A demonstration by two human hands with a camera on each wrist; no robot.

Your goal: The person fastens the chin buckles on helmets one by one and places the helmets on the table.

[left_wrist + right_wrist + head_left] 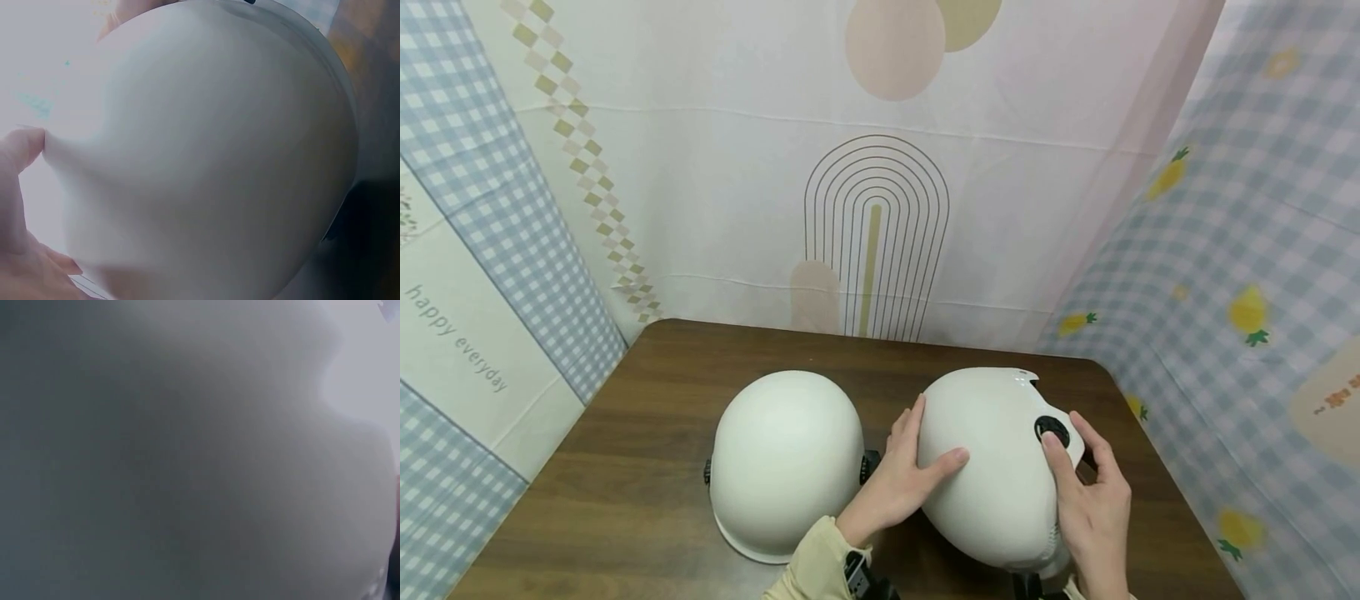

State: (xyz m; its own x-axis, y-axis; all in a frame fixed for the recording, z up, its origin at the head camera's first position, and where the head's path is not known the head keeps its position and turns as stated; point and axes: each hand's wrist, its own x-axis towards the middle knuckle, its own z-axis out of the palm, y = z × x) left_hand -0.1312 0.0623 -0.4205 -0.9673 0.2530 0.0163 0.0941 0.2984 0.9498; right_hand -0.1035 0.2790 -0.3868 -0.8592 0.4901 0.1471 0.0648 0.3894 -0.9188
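Two white helmets are on the brown table. My left hand (904, 471) lies against the left side of the right helmet (985, 467), fingers fairly straight and thumb spread over its shell. My right hand (1090, 492) pinches that helmet's right edge, its thumb beside a round black fitting (1052, 431) and its fingers over the rim. This helmet is tilted, with a notched edge at upper right; its inside is hidden. The left helmet (786, 458) stands untouched, dome up, with a black knob (868, 465) on its right side. White shell fills most of both wrist views.
The brown table (647, 467) reaches back to a pale patterned curtain (722, 208). Blue checked cloth (1247, 400) hangs along the right side, and more hangs on the left. Black wrist straps (868, 583) sit near the cream sleeves (820, 567).
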